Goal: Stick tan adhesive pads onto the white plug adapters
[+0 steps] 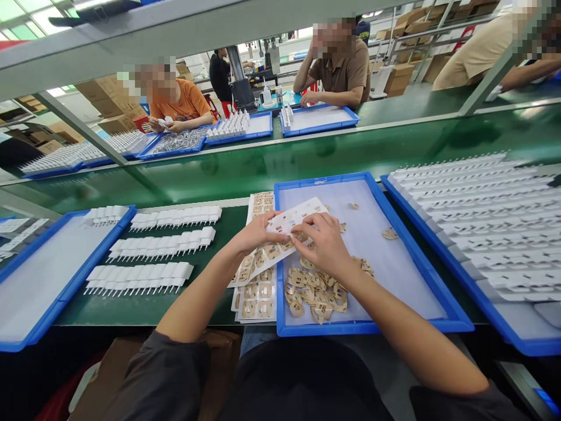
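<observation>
My left hand (pixel 258 233) grips a sheet of tan stickers (pixel 268 252), thumb on top. The sheet is tilted over the left rim of a blue-rimmed tray (pixel 372 257), and its upper part is white backing with small cut-outs. At the sheet's middle, my right hand (pixel 322 240) pinches with thumb and forefinger; whatever sits between those fingertips is too small to make out. Loose tan stickers (pixel 318 292) lie heaped in the tray below my right hand. More sticker sheets (pixel 258 301) are stacked under the held one, beside the tray.
Three rows of white plastic parts (pixel 140 278) stand on the green bench to the left, near another blue tray (pixel 44 280). At right, a tray (pixel 517 336) carries many white parts. Beyond the green divider, a person in an orange shirt (pixel 186 102) handles something white.
</observation>
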